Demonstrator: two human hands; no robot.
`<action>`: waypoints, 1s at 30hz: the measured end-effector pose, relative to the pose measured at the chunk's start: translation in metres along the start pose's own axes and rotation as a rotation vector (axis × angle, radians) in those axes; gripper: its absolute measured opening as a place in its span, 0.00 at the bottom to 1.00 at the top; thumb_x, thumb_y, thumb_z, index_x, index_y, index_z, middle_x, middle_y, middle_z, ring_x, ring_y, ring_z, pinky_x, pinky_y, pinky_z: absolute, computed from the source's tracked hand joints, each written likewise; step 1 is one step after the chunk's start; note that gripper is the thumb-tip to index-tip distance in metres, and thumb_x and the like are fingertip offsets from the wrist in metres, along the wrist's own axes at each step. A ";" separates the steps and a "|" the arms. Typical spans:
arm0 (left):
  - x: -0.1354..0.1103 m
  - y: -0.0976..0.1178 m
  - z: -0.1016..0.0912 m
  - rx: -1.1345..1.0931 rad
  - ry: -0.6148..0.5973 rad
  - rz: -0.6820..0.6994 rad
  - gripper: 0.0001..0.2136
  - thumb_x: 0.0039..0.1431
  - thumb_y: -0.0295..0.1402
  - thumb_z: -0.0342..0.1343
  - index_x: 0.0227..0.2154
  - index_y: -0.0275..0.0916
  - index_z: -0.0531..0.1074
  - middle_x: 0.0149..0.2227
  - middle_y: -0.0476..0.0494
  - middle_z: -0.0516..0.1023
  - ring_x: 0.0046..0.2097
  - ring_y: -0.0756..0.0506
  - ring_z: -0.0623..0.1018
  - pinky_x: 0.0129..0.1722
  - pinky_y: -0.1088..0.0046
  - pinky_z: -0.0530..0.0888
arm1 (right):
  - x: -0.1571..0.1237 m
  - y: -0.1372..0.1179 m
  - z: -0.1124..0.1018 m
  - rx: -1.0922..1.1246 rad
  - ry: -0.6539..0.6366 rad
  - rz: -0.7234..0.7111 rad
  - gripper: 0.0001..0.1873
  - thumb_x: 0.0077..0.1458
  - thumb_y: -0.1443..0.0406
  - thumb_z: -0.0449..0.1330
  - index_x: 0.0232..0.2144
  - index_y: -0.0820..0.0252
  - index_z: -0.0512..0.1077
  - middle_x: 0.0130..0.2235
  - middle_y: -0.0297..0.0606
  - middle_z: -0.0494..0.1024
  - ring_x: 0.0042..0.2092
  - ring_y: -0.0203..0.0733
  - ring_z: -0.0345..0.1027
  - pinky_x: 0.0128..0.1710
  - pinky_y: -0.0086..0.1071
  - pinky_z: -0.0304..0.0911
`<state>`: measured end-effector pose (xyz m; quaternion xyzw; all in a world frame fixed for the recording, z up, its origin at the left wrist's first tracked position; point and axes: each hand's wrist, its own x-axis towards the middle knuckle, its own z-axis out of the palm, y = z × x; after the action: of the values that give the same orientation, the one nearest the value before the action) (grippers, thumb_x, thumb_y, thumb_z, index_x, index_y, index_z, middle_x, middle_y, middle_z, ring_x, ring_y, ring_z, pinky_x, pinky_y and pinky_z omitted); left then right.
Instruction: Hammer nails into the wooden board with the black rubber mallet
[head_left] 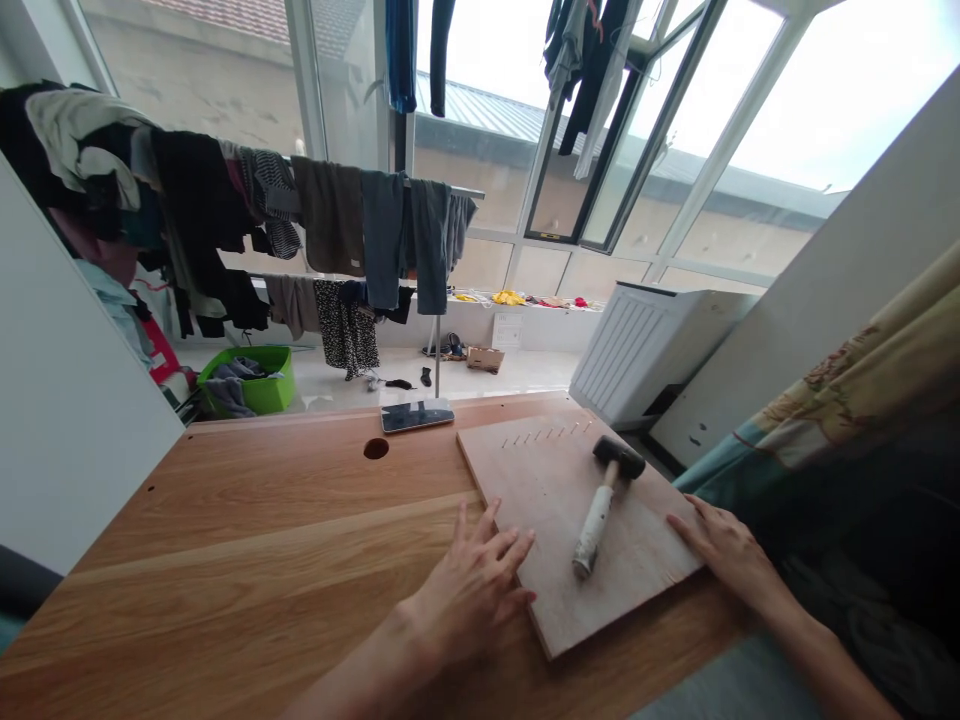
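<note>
Fingers spread flat, my left hand (pixel 472 580) and right hand (pixel 724 545) probably steady the board (pixel 555 520); mallet (pixel 604 500) lies between.

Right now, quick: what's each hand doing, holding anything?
Left hand: open, flat on the plywood board's left edge, holding nothing.
Right hand: open, resting on the board's right edge, holding nothing.
</note>
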<state>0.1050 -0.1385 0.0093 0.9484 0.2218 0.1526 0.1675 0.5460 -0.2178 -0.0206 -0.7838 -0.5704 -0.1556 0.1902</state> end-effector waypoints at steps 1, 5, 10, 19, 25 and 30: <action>0.003 0.001 0.001 0.014 0.020 -0.003 0.28 0.70 0.46 0.50 0.69 0.42 0.58 0.63 0.35 0.73 0.72 0.27 0.53 0.66 0.28 0.51 | 0.002 0.000 -0.001 0.024 -0.026 0.021 0.30 0.59 0.46 0.48 0.49 0.56 0.77 0.49 0.52 0.80 0.50 0.61 0.76 0.49 0.52 0.70; -0.002 0.003 -0.004 0.047 0.055 -0.013 0.27 0.70 0.45 0.50 0.67 0.41 0.61 0.59 0.34 0.76 0.72 0.30 0.56 0.68 0.32 0.51 | -0.001 -0.012 -0.007 0.101 -0.073 0.105 0.33 0.56 0.42 0.50 0.50 0.57 0.76 0.46 0.51 0.81 0.48 0.63 0.77 0.50 0.53 0.71; -0.045 -0.010 -0.028 0.101 0.091 -0.114 0.24 0.70 0.44 0.51 0.64 0.42 0.65 0.53 0.38 0.81 0.69 0.32 0.64 0.68 0.31 0.51 | -0.028 -0.046 -0.013 0.213 -0.109 0.061 0.30 0.57 0.43 0.54 0.52 0.53 0.76 0.50 0.48 0.81 0.51 0.60 0.77 0.52 0.49 0.72; -0.126 -0.066 -0.074 0.118 0.257 -0.277 0.12 0.68 0.36 0.54 0.50 0.43 0.77 0.43 0.44 0.84 0.52 0.39 0.81 0.60 0.52 0.72 | 0.004 -0.143 -0.034 0.379 -0.229 -0.110 0.22 0.61 0.47 0.56 0.45 0.54 0.78 0.34 0.43 0.83 0.36 0.53 0.78 0.40 0.43 0.74; -0.078 -0.128 -0.089 -0.051 0.502 -0.369 0.15 0.62 0.39 0.59 0.49 0.41 0.74 0.46 0.43 0.81 0.34 0.47 0.79 0.42 0.66 0.79 | 0.109 -0.229 -0.009 0.480 -0.363 -0.333 0.16 0.62 0.59 0.56 0.45 0.61 0.78 0.40 0.45 0.81 0.36 0.45 0.77 0.39 0.38 0.73; -0.038 -0.161 -0.073 -0.274 0.400 -0.397 0.21 0.58 0.39 0.61 0.53 0.38 0.74 0.49 0.39 0.84 0.29 0.48 0.79 0.36 0.69 0.79 | 0.151 -0.266 0.022 0.373 -0.550 -0.426 0.04 0.50 0.70 0.67 0.32 0.60 0.81 0.30 0.38 0.82 0.32 0.42 0.75 0.35 0.32 0.69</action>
<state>-0.0135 -0.0022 0.0042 0.8064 0.4084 0.3289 0.2734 0.3383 -0.0077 0.0620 -0.6123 -0.7683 0.1305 0.1332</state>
